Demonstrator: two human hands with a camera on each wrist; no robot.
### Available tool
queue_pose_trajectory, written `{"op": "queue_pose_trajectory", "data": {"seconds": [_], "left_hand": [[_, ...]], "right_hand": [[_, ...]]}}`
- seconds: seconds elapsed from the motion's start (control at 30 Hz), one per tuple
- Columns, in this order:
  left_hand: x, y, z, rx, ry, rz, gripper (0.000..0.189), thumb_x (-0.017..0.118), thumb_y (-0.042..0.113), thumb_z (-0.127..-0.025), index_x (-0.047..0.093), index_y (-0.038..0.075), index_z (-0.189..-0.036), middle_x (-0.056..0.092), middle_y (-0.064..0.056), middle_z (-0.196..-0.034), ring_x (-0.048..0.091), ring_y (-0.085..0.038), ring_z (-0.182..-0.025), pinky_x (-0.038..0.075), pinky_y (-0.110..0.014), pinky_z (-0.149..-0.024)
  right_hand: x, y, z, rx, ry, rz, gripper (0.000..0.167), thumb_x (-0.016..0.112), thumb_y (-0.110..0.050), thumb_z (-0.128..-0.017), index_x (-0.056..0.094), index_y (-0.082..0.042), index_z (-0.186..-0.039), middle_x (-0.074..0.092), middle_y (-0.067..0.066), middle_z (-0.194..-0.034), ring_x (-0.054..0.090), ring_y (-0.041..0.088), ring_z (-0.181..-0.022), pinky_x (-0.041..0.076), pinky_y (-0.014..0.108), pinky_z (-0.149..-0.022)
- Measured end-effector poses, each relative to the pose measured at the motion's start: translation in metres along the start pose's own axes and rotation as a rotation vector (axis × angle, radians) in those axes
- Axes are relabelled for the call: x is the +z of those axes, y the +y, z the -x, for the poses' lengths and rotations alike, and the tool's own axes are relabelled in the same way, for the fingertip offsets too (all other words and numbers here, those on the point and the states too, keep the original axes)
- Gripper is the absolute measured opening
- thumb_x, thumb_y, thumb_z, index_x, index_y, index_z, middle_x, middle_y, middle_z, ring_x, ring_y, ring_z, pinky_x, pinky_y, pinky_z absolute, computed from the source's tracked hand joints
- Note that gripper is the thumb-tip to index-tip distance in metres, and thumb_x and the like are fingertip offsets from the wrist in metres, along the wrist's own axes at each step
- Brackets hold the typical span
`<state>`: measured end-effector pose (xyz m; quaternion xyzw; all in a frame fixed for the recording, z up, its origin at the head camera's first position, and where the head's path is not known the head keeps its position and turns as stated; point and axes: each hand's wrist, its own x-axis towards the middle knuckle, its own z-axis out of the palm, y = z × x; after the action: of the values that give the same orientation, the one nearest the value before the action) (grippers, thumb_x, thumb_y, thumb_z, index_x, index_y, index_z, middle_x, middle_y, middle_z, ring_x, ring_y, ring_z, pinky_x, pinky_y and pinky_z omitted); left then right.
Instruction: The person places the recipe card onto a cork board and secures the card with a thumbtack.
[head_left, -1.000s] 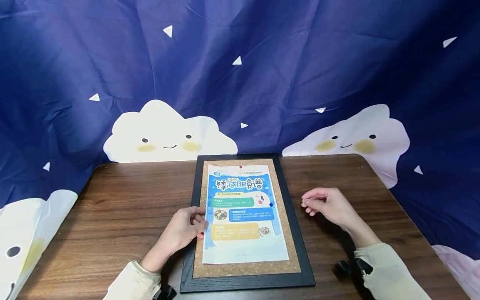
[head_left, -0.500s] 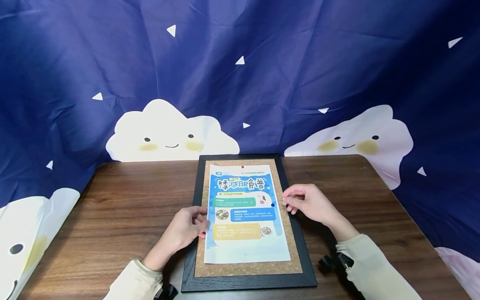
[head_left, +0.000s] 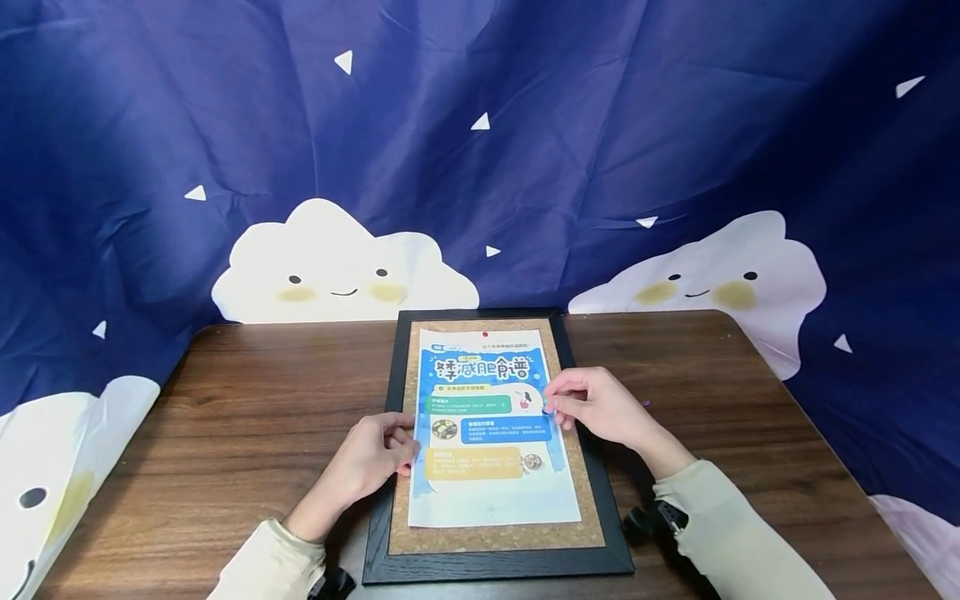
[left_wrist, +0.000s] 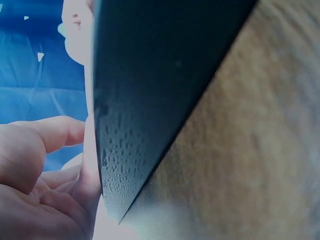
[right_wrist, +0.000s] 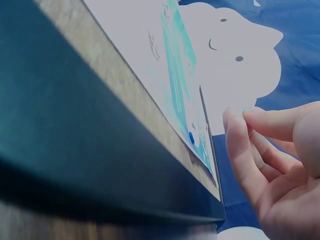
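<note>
A printed poster (head_left: 487, 500) lies on a black-framed cork board (head_left: 495, 565) flat on the table. A red pushpin (head_left: 485, 334) sits at its top edge, and a blue pushpin (right_wrist: 191, 138) at its right side. My left hand (head_left: 369, 458) rests over the frame's left side, its fingertips on the poster's left edge. Over the right side, my right hand (head_left: 603, 410) pinches a tiny pale pushpin (right_wrist: 245, 108) between thumb and index finger, mostly hidden by the fingertips. In the right wrist view these fingertips are raised above the poster.
A small purple thing (head_left: 647, 403) lies on the brown wooden table (head_left: 262, 392), right of the board. Behind the table hangs a dark blue curtain (head_left: 420, 150) with cloud faces. Black wrist cameras hang below both sleeves.
My right hand has moved left from beside the board to over the poster's right side, by the blue pushpin. The purple thing has come into sight. My left hand stays in place.
</note>
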<state>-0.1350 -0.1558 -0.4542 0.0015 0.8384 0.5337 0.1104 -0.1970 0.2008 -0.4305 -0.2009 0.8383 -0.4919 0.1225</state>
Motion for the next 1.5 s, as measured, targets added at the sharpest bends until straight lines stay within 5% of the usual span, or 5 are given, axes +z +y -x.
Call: {"op": "queue_pose_trajectory", "data": {"seconds": [0.43,0.9,1.5], "left_hand": [[0.001,-0.001,-0.002,-0.002,0.004,0.008,0.036,0.071,-0.008,-0.096,0.067,-0.011,-0.131,0.069,-0.011,-0.091,0.065,-0.014,-0.074,0.064,-0.025,-0.062],[0.001,-0.002,0.002,0.041,-0.006,0.013,0.037,0.072,-0.006,-0.096,0.065,-0.013,-0.131,0.069,-0.011,-0.091,0.066,-0.014,-0.073,0.064,-0.027,-0.06],[0.002,-0.002,0.0,0.004,0.013,0.007,0.035,0.071,-0.008,-0.096,0.067,-0.01,-0.131,0.069,-0.011,-0.091,0.066,-0.014,-0.074,0.064,-0.026,-0.061]], "right_hand": [[0.022,-0.012,-0.019,0.0,-0.065,0.044,0.01,0.071,-0.001,-0.102,0.076,0.003,-0.11,0.078,0.017,-0.095,0.068,0.017,-0.07,0.066,0.032,-0.067],[0.039,-0.025,-0.033,0.008,-0.141,-0.017,0.013,0.065,-0.001,-0.106,0.073,0.006,-0.113,0.079,0.019,-0.098,0.07,0.019,-0.075,0.065,0.029,-0.069],[0.057,-0.035,-0.056,-0.022,-0.187,-0.082,0.015,0.067,-0.003,-0.105,0.072,0.009,-0.114,0.081,0.019,-0.098,0.074,0.019,-0.074,0.067,0.032,-0.07]]}}
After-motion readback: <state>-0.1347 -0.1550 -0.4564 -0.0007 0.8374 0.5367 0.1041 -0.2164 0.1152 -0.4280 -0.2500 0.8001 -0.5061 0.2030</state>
